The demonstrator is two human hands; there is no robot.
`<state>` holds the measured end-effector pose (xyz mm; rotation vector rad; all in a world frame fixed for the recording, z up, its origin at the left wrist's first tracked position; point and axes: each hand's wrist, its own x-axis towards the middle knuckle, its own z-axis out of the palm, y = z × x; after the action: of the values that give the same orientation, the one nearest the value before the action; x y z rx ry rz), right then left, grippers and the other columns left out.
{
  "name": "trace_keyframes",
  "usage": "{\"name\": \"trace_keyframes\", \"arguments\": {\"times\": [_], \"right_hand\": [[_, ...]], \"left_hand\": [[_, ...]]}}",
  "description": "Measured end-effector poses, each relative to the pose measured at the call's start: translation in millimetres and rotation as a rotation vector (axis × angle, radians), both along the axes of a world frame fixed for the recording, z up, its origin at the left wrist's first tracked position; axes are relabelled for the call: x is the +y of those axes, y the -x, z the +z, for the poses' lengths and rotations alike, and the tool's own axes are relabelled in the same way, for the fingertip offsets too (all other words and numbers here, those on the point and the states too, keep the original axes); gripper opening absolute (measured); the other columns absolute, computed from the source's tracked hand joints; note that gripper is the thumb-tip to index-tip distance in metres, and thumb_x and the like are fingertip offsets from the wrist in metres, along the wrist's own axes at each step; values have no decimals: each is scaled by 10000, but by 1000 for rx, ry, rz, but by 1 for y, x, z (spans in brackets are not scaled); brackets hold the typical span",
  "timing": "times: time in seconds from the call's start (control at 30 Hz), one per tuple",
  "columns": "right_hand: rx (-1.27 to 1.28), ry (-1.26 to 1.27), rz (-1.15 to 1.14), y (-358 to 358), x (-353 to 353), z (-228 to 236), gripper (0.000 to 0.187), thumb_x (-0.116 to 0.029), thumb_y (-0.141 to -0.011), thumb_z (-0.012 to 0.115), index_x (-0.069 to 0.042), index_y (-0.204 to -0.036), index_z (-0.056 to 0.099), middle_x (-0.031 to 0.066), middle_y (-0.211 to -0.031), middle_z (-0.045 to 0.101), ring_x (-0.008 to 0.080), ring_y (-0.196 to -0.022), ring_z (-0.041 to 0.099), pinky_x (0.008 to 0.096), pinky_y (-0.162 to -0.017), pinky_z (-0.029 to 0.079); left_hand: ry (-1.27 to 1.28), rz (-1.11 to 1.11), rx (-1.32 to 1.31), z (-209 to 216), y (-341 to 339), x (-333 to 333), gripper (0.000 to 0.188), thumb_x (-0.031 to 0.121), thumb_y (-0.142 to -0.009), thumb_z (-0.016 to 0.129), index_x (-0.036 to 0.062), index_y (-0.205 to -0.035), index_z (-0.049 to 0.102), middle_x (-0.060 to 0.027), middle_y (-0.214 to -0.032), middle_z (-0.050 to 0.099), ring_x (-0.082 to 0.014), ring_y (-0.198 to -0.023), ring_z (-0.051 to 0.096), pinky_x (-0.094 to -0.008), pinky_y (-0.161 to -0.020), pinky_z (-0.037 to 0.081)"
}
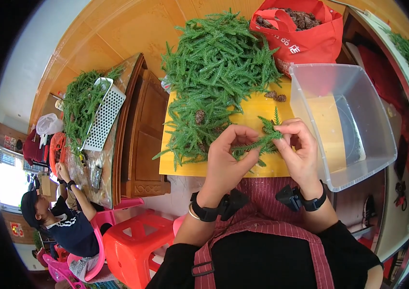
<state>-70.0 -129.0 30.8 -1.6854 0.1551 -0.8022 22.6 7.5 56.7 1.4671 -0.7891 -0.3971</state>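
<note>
Both my hands meet over the front of the yellow table [274, 166], around one green artificial pine sprig [268, 139]. My left hand [233, 149] is closed with thumb and fingertips on the sprig's left part. Thumb and fingers of my right hand [298, 144] pinch it near its right side, and its tips point up between the hands. Just left and behind lies a big heap of similar sprigs [219, 58]. One brown pine cone [200, 116] rests on the heap, and a few small pine cones [275, 96] lie on the yellow surface behind my right hand.
A clear plastic bin [392, 156] stands right of my right hand. Behind it is a red bag [305, 50] holding pine cones. Red stools [137, 241] stand at lower left. Another person [69, 216] sits at a side table with greenery and a white perforated basket [105, 115].
</note>
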Motion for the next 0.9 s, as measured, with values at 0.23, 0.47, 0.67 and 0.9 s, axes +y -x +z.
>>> {"name": "trace_keyframes", "arguments": {"times": [0.23,0.47,0.67,0.9], "right_hand": [[-24,-82,13,-1,1,-1,181,91,-778,563,-39,-904,558,43,-940,464,36,-659,426,172,-599,369],[-110,-99,-35,-3,3,0,207,105,-726,576,-35,-875,606,33,-900,510,30,-600,389,167,-545,317],[-49,-123,-6,-2,3,1,203,91,-765,554,-28,-926,583,40,-963,497,37,-683,431,167,-604,357],[74,-230,90,0,6,11,365,55,-810,530,4,-1171,525,90,-1124,512,98,-912,513,210,-777,411]], "left_hand": [[-5,14,-150,-2,-2,1,215,-65,-695,642,10,-886,579,-52,-906,573,-111,-841,567,-228,-758,462],[31,25,-264,-5,-2,0,209,-87,-666,637,4,-848,589,-73,-903,568,-140,-826,570,-238,-727,471],[30,36,-364,-2,-1,1,226,-97,-641,639,4,-836,587,-79,-899,566,-146,-804,564,-232,-685,451],[60,38,-341,-9,2,-1,226,-107,-650,650,10,-834,593,-71,-887,556,-132,-776,561,-224,-662,453]]}}
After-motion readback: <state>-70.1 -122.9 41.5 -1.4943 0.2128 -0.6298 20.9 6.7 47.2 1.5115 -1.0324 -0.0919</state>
